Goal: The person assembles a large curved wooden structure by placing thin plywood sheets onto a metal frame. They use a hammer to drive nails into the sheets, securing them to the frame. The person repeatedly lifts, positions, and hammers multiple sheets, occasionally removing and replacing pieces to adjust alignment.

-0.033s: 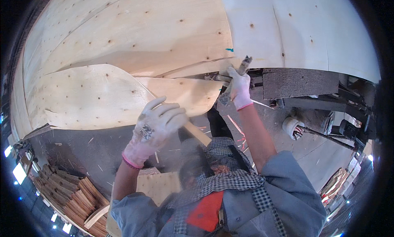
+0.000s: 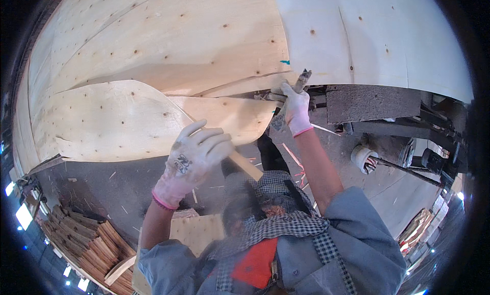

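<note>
My left hand (image 2: 196,152), in a white and pink glove, is closed around a narrow strip of pale wood (image 2: 247,166). The strip slants from beside the lifted sheet of wood veneer (image 2: 112,119) down toward my body. My right hand (image 2: 296,108), gloved likewise, is wrapped round a grimy, stick-like tool (image 2: 303,80) at the near edge of the veneer stack. Its dark, jagged end points up past my thumb, and a grey flat part shows below my fingers. The tool's exact kind is unclear. A veneer flap (image 2: 229,114) with a curved edge hangs between my hands.
Large knotty veneer sheets (image 2: 204,40) cover the far side, with a paler sheet (image 2: 372,34) at right. A dark block (image 2: 372,103) and metal framework lie below it. A white bucket-like container (image 2: 362,157) stands right; stacked wood pieces (image 2: 97,244) lie lower left. Scraps litter the floor.
</note>
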{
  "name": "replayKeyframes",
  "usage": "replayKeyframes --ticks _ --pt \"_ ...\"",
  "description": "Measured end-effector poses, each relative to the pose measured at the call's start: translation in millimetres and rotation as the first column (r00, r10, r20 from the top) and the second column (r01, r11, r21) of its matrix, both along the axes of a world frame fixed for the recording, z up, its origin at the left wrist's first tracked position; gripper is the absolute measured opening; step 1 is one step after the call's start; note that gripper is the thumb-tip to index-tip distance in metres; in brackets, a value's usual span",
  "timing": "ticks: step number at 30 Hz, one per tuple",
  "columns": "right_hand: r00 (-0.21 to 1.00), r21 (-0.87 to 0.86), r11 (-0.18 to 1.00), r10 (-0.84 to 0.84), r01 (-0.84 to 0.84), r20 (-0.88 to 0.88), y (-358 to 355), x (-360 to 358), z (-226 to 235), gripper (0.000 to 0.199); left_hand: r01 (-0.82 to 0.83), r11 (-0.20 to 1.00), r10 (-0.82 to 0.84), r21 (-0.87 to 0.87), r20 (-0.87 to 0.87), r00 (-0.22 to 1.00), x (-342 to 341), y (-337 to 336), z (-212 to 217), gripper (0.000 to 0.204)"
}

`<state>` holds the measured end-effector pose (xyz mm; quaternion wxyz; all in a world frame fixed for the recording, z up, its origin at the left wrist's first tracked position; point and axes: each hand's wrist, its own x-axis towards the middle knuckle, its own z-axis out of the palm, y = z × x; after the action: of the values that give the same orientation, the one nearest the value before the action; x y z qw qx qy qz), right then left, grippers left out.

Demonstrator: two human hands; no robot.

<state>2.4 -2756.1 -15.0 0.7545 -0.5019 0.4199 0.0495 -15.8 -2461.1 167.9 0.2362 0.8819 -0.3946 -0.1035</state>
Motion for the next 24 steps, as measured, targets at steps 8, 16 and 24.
replayKeyframes --ticks 8,16,24 --pt "0.995 -0.081 0.993 0.082 -0.087 -0.064 10 7 -1 0.019 0.0 1.0 0.0 -0.031 0.004 1.0 2 -5 -13 0.036" --pt "0.987 -0.185 0.972 0.128 -0.144 -0.099 17 11 14 0.023 -0.043 0.996 0.041 -0.075 -0.024 0.999 16 -25 -35 0.048" --pt "0.999 -0.103 0.994 0.033 -0.036 -0.033 2 8 -32 0.018 -0.345 0.922 0.32 -0.176 -0.157 0.935 55 -57 -78 0.064"
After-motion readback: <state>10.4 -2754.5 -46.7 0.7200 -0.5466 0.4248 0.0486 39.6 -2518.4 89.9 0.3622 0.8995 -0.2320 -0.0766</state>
